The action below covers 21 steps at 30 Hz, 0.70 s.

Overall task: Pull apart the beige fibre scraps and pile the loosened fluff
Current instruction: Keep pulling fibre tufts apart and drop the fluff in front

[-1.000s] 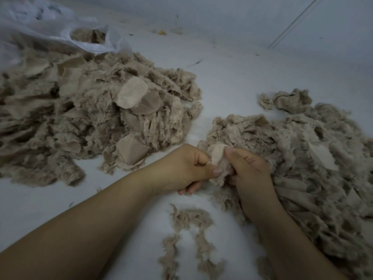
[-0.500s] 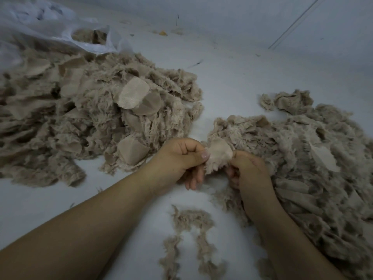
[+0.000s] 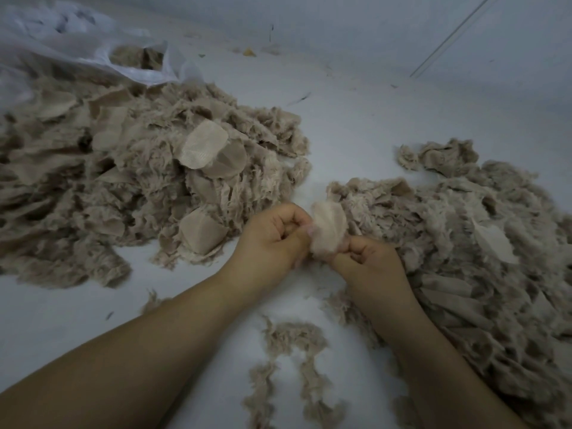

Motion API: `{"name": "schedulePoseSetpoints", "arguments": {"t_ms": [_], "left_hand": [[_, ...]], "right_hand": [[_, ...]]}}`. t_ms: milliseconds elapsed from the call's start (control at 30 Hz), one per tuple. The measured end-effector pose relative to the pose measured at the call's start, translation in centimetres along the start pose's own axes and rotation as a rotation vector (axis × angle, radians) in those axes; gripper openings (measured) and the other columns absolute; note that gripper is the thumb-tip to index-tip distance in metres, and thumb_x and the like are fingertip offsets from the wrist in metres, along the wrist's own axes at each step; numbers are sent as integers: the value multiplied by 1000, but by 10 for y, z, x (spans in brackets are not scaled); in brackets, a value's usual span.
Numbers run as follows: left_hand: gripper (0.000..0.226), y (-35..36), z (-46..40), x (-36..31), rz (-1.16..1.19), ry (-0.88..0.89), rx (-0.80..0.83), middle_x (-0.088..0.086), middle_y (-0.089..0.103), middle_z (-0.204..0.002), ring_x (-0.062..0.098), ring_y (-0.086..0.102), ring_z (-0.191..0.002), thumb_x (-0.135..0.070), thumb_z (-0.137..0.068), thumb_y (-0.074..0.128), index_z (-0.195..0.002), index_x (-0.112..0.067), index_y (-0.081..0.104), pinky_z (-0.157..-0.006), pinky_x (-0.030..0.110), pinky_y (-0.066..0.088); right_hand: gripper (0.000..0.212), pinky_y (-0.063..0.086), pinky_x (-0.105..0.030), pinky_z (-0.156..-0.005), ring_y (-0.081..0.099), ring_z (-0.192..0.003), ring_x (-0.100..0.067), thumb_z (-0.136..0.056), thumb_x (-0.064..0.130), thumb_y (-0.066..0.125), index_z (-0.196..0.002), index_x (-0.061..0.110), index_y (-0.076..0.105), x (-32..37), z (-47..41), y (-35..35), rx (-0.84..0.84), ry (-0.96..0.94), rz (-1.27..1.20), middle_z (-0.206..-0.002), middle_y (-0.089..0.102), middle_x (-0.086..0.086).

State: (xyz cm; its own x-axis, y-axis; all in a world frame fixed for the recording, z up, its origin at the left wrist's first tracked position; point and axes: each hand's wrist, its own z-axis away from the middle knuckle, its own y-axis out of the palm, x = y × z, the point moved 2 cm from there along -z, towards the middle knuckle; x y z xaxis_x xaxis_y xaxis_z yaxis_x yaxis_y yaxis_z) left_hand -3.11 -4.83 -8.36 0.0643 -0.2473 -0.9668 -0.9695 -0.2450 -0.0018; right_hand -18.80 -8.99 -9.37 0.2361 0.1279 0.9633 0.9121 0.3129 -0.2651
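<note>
A large heap of scraps [image 3: 133,187] is spread at the left; a pale beige scrap [image 3: 328,231] is pinched between the curled left hand [image 3: 272,239] and right hand [image 3: 368,264], beside the right heap [image 3: 483,243]

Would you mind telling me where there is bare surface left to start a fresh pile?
Bare: the far stretch beyond both heaps, and the near-left corner beside the left forearm. Crowded: the left heap, the right heap, and loose strands between the forearms.
</note>
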Motion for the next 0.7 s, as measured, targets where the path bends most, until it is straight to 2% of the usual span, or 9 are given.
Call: {"name": "schedulePoseSetpoints", "arguments": {"t_ms": [100,200,267,367,433,533,567,633,700], "left_hand": [[10,-17,-5,-11,225,201,-333,8,61,-63,22,55,-43,-9,-103,43,-94,-13,45,-42,26,44],[16,-19,-6,-11,276,266,-380,16,61,-89,31,64,-56,-5,-102,43,-102,-19,35,-48,33,51],[22,-10,-6,1,-26,108,-264,4,58,-93,25,61,-56,-4,-96,55,-103,-21,42,-49,29,48],[36,1,-14,18,-747,-42,8,-4,54,-112,14,54,-78,-23,-88,71,-120,-18,56,-73,22,43],[38,5,-18,16,-852,-37,89,1,56,-117,17,54,-96,-26,-88,69,-124,-17,59,-84,31,47],[4,8,-15,9,-760,67,75,-3,60,-88,14,56,-82,-16,-88,68,-86,-18,64,-72,36,50],[14,8,-13,10,-684,73,53,-5,59,-77,11,56,-71,-13,-88,67,-78,-18,60,-64,33,49],[19,8,-10,10,-422,14,47,1,60,-68,10,55,-57,-7,-91,63,-76,-15,56,-55,30,48],[16,10,-8,7,-192,-40,58,14,59,-70,21,56,-56,-3,-95,57,-80,-9,53,-53,42,51]], "right_hand": [[31,31,-26,-49,34,-48,-18,-88,3,61,-65,20,72,0,-1,-1,-68,46,-35,-55,52,-11],[30,34,-23,-48,38,-48,-16,-90,4,60,-69,22,73,1,1,-1,-90,52,-59,-54,56,-4],[28,32,-18,-42,34,-43,-9,-91,4,60,-78,23,75,1,2,-1,-91,50,-73,-52,53,3],[27,28,-17,-40,29,-41,-7,-93,7,59,-100,28,75,2,2,-1,-34,45,-77,-49,45,6],[30,26,-18,-40,27,-42,-8,-95,11,58,-111,32,72,1,1,-1,21,46,-69,-50,41,4],[38,29,-20,-41,30,-45,-8,-95,12,57,-124,33,68,-4,-4,0,62,74,-16,-49,42,8],[39,31,-17,-42,33,-45,-5,-96,13,56,-128,32,66,-6,-5,0,65,91,1,-50,46,14],[36,35,-10,-47,43,-48,4,-97,16,58,-128,31,66,-8,-7,0,74,101,16,-55,52,22],[23,35,-17,-47,41,-48,1,-96,17,59,-111,29,73,-7,-5,0,100,64,33,-54,51,20]]}}
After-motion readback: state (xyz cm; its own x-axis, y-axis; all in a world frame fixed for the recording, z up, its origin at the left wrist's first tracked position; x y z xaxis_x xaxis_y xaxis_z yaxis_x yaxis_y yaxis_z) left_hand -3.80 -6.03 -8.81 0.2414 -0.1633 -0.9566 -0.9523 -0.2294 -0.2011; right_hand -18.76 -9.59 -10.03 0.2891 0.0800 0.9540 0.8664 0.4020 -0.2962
